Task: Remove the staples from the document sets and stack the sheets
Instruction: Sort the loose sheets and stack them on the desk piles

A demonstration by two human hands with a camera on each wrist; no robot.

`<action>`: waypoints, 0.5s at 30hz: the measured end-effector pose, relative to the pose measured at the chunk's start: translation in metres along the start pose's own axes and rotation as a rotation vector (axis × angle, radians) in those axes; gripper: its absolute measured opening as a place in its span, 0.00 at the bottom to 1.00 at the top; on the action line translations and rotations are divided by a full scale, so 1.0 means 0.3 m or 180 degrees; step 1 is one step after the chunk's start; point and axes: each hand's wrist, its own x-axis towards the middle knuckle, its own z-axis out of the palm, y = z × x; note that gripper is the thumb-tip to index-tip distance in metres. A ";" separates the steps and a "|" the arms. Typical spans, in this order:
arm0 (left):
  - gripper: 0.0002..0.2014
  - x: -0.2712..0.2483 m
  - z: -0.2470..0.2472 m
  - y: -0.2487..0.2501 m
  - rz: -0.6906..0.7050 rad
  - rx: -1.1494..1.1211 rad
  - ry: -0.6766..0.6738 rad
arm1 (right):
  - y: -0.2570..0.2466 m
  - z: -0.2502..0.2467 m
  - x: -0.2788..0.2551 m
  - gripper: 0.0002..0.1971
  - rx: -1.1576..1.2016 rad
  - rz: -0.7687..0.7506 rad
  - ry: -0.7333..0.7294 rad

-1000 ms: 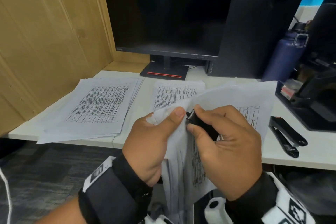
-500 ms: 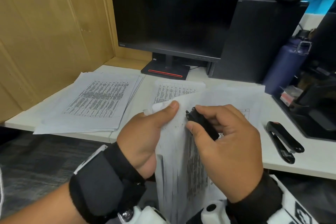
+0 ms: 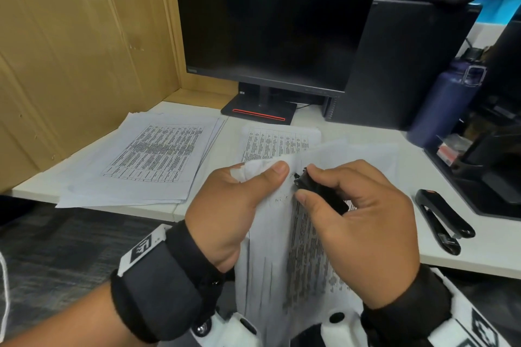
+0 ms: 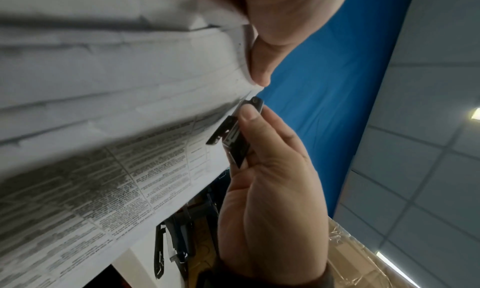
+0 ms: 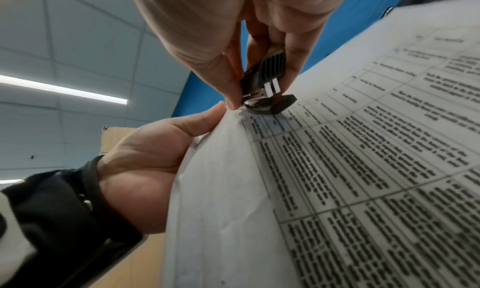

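Observation:
My left hand point(image 3: 253, 182) pinches the top corner of a stapled document set point(image 3: 270, 256), held up in front of the white desk point(image 3: 465, 259), thumb on the front sheet. My right hand point(image 3: 308, 182) grips a small black staple remover point(image 3: 324, 196) between thumb and forefinger. In the right wrist view the staple remover point(image 5: 265, 87) has its metal claws at the corner of the document set point(image 5: 337, 169), beside the left thumb point(image 5: 197, 122). The staple itself is hidden. A stack of loose sheets point(image 3: 152, 158) lies on the desk at left. Another printed set point(image 3: 276, 141) lies behind my hands.
A black stapler point(image 3: 442, 222) lies on the desk at right. Behind stand a monitor point(image 3: 276, 22), a computer tower point(image 3: 403, 65), a blue bottle point(image 3: 448, 104) and a black desk organiser point(image 3: 485, 175). A wooden partition point(image 3: 70, 51) bounds the left side.
Both hands keep their holds at the document's corner. The far edge of the held sheets has sagged lower, and the remover tip has shifted slightly away from the left thumb.

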 end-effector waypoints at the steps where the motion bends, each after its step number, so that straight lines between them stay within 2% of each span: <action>1: 0.20 0.001 -0.001 0.004 -0.0006 0.0033 -0.0012 | 0.001 0.001 0.001 0.13 0.0040 0.0006 0.0009; 8: 0.17 0.018 -0.030 0.036 0.0096 0.0367 -0.0241 | 0.001 0.017 -0.017 0.14 0.0322 0.0138 0.0108; 13: 0.11 0.006 -0.015 0.016 0.0512 0.0484 -0.0320 | -0.009 0.038 -0.024 0.16 0.1447 0.1000 0.0293; 15: 0.09 0.004 -0.010 0.010 0.0569 0.0446 -0.0321 | -0.012 0.044 -0.028 0.16 0.1236 0.0847 0.0352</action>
